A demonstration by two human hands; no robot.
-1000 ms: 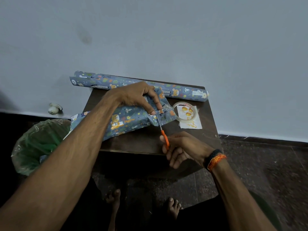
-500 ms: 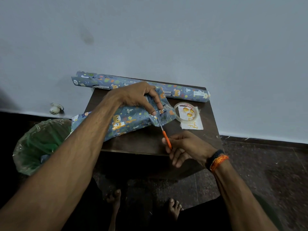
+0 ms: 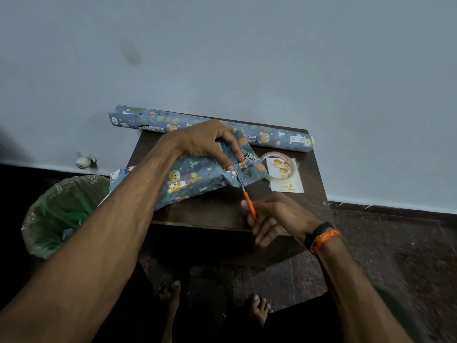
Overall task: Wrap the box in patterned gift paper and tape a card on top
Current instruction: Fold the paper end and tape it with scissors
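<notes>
A box wrapped in blue animal-patterned paper (image 3: 190,179) lies on the small dark table (image 3: 215,211). My left hand (image 3: 207,144) presses on its right end, fingers pinching the loose paper flap (image 3: 249,167). My right hand (image 3: 277,216) grips orange-handled scissors (image 3: 248,204), whose blades reach up into that flap. A white card with gold balloons (image 3: 288,186) lies to the right, with a clear tape roll (image 3: 278,164) on top of it. The box itself is hidden under the paper.
A roll of the same paper (image 3: 272,138) lies along the table's back edge by the wall. A bin lined with a green bag (image 3: 64,214) stands left of the table. My bare feet (image 3: 258,309) are on the dark floor below.
My right hand has pushed the scissors slightly forward and up into the paper flap. My left hand keeps its hold on the paper.
</notes>
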